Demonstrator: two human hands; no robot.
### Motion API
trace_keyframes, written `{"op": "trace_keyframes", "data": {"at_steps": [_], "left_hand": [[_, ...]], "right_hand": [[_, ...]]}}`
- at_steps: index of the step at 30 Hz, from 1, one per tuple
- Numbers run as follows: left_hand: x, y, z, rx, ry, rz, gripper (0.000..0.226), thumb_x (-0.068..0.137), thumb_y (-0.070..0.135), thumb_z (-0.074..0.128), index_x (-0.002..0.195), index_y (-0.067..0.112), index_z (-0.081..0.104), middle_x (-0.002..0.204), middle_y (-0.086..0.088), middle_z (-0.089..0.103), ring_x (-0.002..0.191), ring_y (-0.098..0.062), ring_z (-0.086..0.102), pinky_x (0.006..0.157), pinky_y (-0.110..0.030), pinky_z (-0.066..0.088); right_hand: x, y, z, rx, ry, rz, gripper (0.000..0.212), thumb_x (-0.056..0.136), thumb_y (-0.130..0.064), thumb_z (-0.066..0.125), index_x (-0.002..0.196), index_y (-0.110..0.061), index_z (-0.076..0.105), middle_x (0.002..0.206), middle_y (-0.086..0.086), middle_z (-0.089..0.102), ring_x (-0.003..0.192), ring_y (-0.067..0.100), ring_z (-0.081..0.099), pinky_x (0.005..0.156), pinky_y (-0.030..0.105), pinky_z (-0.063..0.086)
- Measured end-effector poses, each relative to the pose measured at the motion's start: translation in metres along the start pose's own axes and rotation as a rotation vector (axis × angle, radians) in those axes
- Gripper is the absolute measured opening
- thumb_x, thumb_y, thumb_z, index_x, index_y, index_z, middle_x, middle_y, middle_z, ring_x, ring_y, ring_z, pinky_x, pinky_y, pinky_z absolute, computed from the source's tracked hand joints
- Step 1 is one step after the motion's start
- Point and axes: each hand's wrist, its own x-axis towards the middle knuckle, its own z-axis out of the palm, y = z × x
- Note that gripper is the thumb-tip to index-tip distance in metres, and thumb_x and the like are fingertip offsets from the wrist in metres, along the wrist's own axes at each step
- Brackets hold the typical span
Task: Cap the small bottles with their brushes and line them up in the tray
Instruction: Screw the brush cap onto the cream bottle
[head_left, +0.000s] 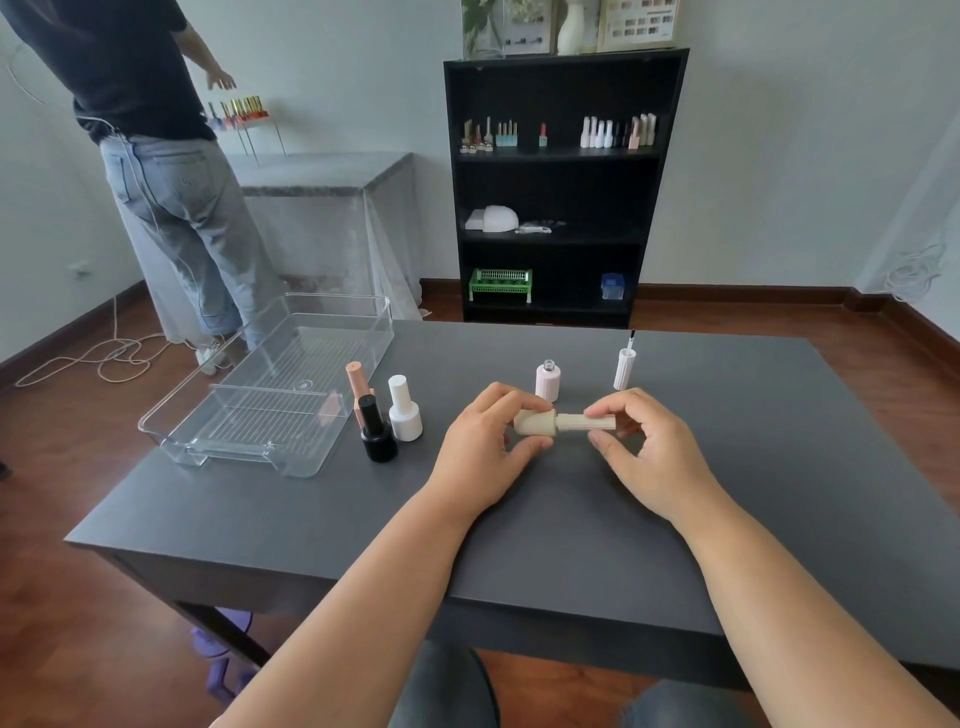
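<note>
**One bottle being capped, tray not yet filled**

I see the left hand pinching a cream bottle between thumb and fingers, held sideways above the table. The right hand pinches its ribbed cap at the other end. Cap and bottle neck meet, so I judge the cap is being screwed on; whether it is fully tight I cannot tell.

The clear tray at the left of the table holds nothing that I can see. Just beside its right edge stand three capped bottles: a peach bottle, a black bottle and a white bottle. They look closed but are not in the tray. Behind the hands, a pale pink bottle stands open, and its brush cap stands apart to the right, brush pointing up.

So, in my judgement, one bottle is left to cap after this one, and all the lining up is left.

The three capped bottles stand between the hands and the tray, so reaching there could knock them. Another person stands far behind the tray, well apart from the table. A black shelf is at the wall.
</note>
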Motion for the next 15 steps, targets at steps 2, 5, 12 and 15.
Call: {"op": "trace_keyframes", "data": {"at_steps": [2, 5, 12, 15], "left_hand": [[0.0, 0.0001, -0.0001, 0.002, -0.001, 0.001, 0.029, 0.079, 0.018, 0.076, 0.105, 0.026, 0.066, 0.101, 0.012, 0.056, 0.085, -0.009, 0.056, 0.073, -0.029, 0.051], [0.0001, 0.0006, 0.0001, 0.01, -0.012, 0.013, 0.029, 0.079, 0.019, 0.076, 0.105, 0.027, 0.066, 0.101, 0.014, 0.055, 0.084, -0.009, 0.055, 0.072, -0.027, 0.051], [-0.0002, -0.0001, -0.0001, -0.026, -0.004, 0.002, 0.028, 0.079, 0.019, 0.076, 0.104, 0.027, 0.066, 0.1, 0.013, 0.056, 0.084, -0.01, 0.056, 0.068, -0.024, 0.05], [0.0003, -0.0015, -0.0003, -0.03, -0.012, -0.013, 0.031, 0.08, 0.021, 0.075, 0.109, 0.028, 0.066, 0.102, 0.013, 0.055, 0.085, -0.01, 0.057, 0.068, -0.023, 0.05]], "right_hand": [[0.0001, -0.001, 0.0006, -0.006, 0.012, 0.017, 0.027, 0.083, -0.005, 0.07, 0.09, -0.03, 0.065, 0.086, -0.006, 0.064, 0.076, 0.008, 0.054, 0.073, 0.009, 0.04], [0.0009, 0.0005, 0.0018, -0.028, 0.017, 0.069, 0.015, 0.091, -0.019, 0.063, 0.088, -0.033, 0.065, 0.073, -0.002, 0.064, 0.069, 0.009, 0.055, 0.064, 0.01, 0.04], [0.0021, -0.0009, -0.0006, 0.237, -0.018, 0.166, 0.013, 0.087, -0.036, 0.065, 0.099, -0.035, 0.066, 0.076, -0.008, 0.063, 0.068, 0.01, 0.053, 0.069, 0.013, 0.043], [0.0018, -0.0008, 0.0006, 0.432, -0.048, 0.191, 0.027, 0.084, -0.011, 0.072, 0.097, -0.035, 0.073, 0.085, -0.009, 0.066, 0.077, 0.009, 0.057, 0.076, 0.016, 0.048]]}}
